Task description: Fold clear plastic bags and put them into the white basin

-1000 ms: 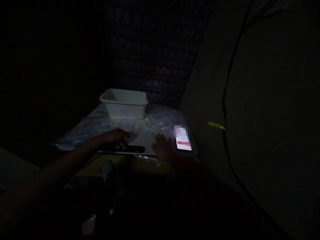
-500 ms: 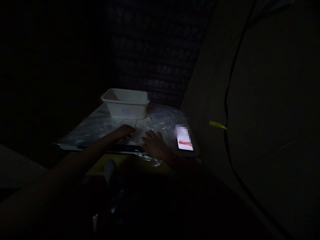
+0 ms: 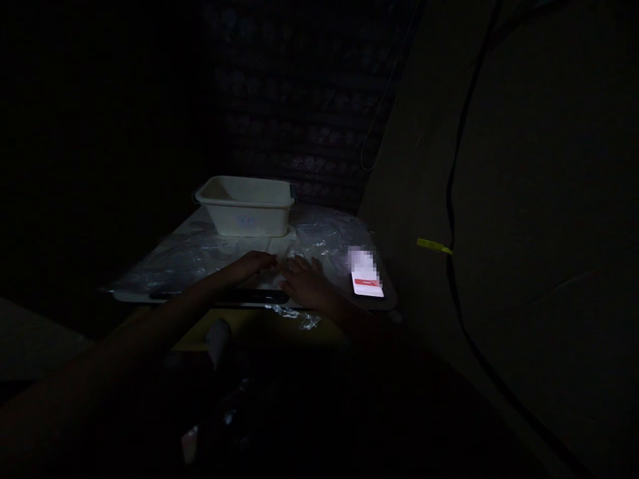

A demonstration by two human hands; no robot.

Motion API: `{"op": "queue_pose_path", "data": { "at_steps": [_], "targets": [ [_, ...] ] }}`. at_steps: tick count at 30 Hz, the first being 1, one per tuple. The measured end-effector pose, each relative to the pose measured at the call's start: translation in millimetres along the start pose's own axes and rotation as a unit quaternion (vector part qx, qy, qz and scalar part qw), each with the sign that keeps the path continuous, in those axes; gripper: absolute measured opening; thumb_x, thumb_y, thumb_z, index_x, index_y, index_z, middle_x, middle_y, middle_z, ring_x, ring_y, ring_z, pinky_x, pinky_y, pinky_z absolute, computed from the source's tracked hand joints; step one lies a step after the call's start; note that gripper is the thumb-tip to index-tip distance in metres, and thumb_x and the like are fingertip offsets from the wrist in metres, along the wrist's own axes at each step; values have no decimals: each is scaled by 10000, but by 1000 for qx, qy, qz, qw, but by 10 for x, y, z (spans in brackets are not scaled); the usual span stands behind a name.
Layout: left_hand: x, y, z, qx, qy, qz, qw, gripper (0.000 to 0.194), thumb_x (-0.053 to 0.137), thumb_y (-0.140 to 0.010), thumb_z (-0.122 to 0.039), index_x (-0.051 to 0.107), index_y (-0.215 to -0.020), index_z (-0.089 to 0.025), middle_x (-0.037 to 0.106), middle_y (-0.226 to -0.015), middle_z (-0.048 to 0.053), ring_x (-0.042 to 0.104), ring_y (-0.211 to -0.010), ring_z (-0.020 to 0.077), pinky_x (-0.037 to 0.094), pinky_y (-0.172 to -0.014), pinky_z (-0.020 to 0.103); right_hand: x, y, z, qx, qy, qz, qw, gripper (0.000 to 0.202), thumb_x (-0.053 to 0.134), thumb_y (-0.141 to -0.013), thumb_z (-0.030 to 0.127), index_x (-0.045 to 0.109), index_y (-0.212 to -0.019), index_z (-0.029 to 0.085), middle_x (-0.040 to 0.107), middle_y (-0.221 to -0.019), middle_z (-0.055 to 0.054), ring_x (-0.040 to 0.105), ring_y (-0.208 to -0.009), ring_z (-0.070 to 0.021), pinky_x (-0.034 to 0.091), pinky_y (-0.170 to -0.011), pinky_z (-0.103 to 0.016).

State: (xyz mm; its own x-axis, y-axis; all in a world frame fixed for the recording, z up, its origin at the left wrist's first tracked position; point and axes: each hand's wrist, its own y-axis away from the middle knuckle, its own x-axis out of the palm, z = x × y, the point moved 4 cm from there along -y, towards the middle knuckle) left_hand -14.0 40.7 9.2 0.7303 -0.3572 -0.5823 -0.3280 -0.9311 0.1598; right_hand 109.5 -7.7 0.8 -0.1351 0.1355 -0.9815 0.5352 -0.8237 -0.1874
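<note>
In dim light, my left hand [image 3: 255,263] reaches in from the left over a white tabletop. Its fingers are stretched out toward my right hand, with no object visible in them. My right hand [image 3: 305,283] lies palm down close beside it, fingers spread, at the table's front part. Thin clear plastic film [image 3: 319,243] covers much of the tabletop around both hands. Whether the fingers pinch any of it is too dark to tell. Behind the hands stands a white plastic tub [image 3: 249,221] with side clips.
A lit phone [image 3: 367,283] lies at the table's right side. A dark strip [image 3: 259,297] runs along the front edge, with film hanging below. A large brown panel [image 3: 524,199] with a black cable [image 3: 452,199] and yellow tag [image 3: 432,245] rises on the right.
My two hands have come closer together, the left moving right and straightening its fingers. The view has shifted slightly; the tub and phone stay in place on the table.
</note>
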Motion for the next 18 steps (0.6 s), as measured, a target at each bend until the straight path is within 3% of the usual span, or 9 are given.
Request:
{"op": "queue_pose_path", "data": {
  "at_steps": [6,11,14,18],
  "targets": [
    [68,35,-38,43,-80,50,995,297,353,-605,-354,573,-627,-156,605,-713,22,532,-731,172,392,-673,240,-139,-19,-316,104,-11,-41,994,354,322,-736,217,432,-1070,179,471,-1105,-72,371,-1042,-179,214,-880,-414],
    [-36,123,-32,79,-142,12,987,351,325,-652,-360,577,-759,-140,601,-796,34,533,-766,169,383,-712,246,-163,-47,-540,127,-31,-51,990,385,314,-711,148,450,-1071,140,502,-1086,-71,428,-1007,-153,265,-879,-349],
    [-95,276,-75,151,-243,-9,958,342,352,-662,-282,541,-908,-140,563,-943,58,499,-872,177,355,-776,268,-132,-22,-602,102,-56,-43,992,400,301,-702,119,466,-1065,138,521,-1069,-53,469,-966,-121,330,-843,-272],
    [73,568,-138,294,-334,60,893,470,449,-637,-217,408,-1106,-207,440,-1149,53,373,-1046,207,286,-860,338,-76,125,-647,55,-75,-32,995,437,297,-670,79,474,-1066,127,545,-1038,-46,502,-917,-104,363,-813,-228]
  ]
}}
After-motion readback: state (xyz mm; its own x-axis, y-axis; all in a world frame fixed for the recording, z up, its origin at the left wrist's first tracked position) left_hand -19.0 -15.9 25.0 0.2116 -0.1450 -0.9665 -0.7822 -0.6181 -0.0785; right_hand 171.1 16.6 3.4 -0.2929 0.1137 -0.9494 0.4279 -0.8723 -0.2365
